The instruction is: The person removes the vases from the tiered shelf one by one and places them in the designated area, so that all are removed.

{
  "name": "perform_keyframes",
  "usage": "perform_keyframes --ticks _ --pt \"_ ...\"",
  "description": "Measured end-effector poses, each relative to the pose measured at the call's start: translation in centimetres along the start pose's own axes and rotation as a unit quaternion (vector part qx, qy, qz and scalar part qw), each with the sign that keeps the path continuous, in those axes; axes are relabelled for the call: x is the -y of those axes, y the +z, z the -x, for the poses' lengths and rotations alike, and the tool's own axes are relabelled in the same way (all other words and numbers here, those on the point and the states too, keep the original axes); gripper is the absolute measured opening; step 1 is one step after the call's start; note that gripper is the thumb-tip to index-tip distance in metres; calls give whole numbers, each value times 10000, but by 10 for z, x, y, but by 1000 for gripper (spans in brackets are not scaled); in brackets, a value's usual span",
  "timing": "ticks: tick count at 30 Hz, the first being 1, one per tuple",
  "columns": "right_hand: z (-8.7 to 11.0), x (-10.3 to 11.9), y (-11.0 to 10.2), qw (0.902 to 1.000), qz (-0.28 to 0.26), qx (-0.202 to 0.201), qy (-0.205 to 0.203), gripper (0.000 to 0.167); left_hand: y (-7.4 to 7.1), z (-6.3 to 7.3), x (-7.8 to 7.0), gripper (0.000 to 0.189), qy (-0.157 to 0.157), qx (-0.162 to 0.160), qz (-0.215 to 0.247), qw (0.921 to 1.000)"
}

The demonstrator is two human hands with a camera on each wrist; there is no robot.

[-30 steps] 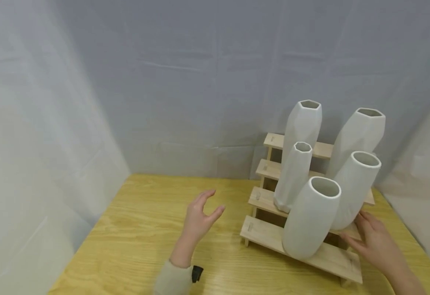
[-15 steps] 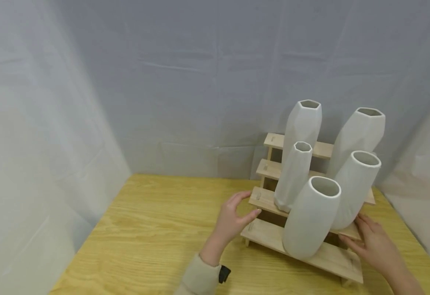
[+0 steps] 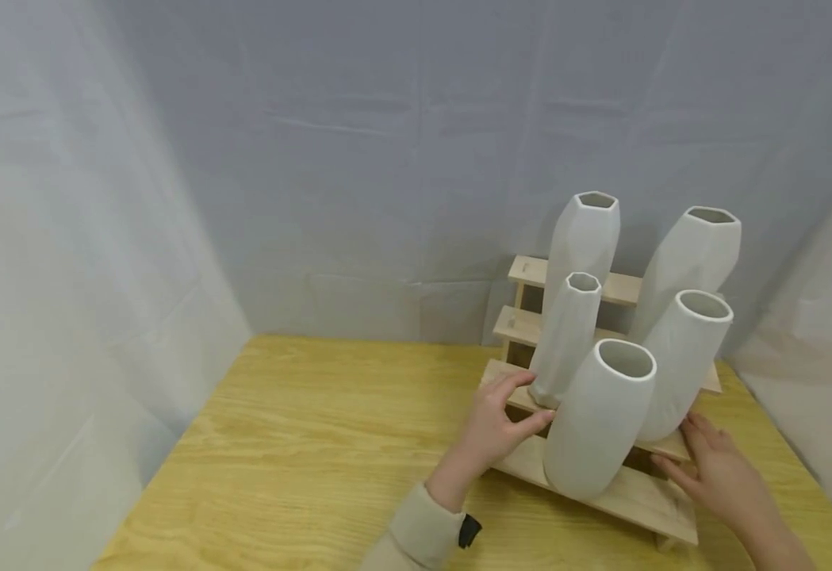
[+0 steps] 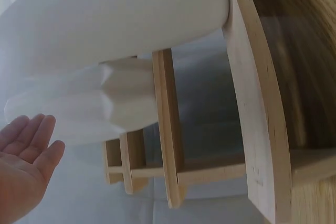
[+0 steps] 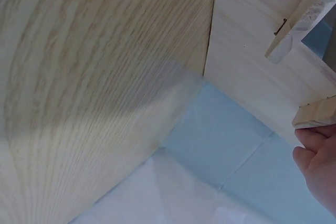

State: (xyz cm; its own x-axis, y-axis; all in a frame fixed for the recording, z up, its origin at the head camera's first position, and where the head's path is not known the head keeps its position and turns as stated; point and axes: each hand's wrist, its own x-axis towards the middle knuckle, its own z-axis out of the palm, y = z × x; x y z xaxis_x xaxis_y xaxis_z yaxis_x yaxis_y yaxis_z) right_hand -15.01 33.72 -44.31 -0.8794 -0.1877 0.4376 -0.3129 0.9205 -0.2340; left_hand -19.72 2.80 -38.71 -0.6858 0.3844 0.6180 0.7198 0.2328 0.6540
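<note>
A stepped wooden display stand (image 3: pixel 651 501) bears several white vases. My left hand (image 3: pixel 490 432) reaches in from the left, thumb and fingers spread apart with nothing between them. Its fingertips are right by the foot of the slim fluted vase (image 3: pixel 565 341) on the second step. The thumb tip comes close to the smooth round vase (image 3: pixel 597 424) on the lowest step. In the left wrist view, the left hand (image 4: pixel 23 171) overlaps the fluted vase (image 4: pixel 128 95). My right hand (image 3: pixel 730 480) holds the second step's right end, beside the leaning-looking oval-mouthed vase (image 3: pixel 683 369).
Two faceted vases, one at left (image 3: pixel 583 242) and one at right (image 3: pixel 688 262), stand on the upper steps. Beneath the stand is a yellow wood-grain table (image 3: pixel 294 444). A pale sheet (image 3: pixel 358 198) hangs behind it, with more sheeting at both sides.
My left hand has moved right from beside the stand to the fluted vase's foot, passing over the left ends of the lower steps. My right hand has stayed at the step's end.
</note>
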Motion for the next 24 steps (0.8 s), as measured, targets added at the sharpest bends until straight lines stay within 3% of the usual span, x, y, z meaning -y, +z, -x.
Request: perform_keyframes --ticks 3,6,13,20,24 --pt "1 0 1 9998 31 122 132 78 7 -2 -3 46 65 67 -211 9997" --pt "1 1 1 9994 65 228 239 77 14 -5 -4 46 30 87 -136 9999" --pt "2 3 1 9993 299 101 205 73 26 -9 -8 54 -537 248 516 9969" --pt "0 4 0 9992 391 -91 91 70 33 -13 -13 62 -277 354 423 9981" --pt "-2 6 0 9988 483 -67 54 69 36 -15 -14 67 -357 366 523 9973"
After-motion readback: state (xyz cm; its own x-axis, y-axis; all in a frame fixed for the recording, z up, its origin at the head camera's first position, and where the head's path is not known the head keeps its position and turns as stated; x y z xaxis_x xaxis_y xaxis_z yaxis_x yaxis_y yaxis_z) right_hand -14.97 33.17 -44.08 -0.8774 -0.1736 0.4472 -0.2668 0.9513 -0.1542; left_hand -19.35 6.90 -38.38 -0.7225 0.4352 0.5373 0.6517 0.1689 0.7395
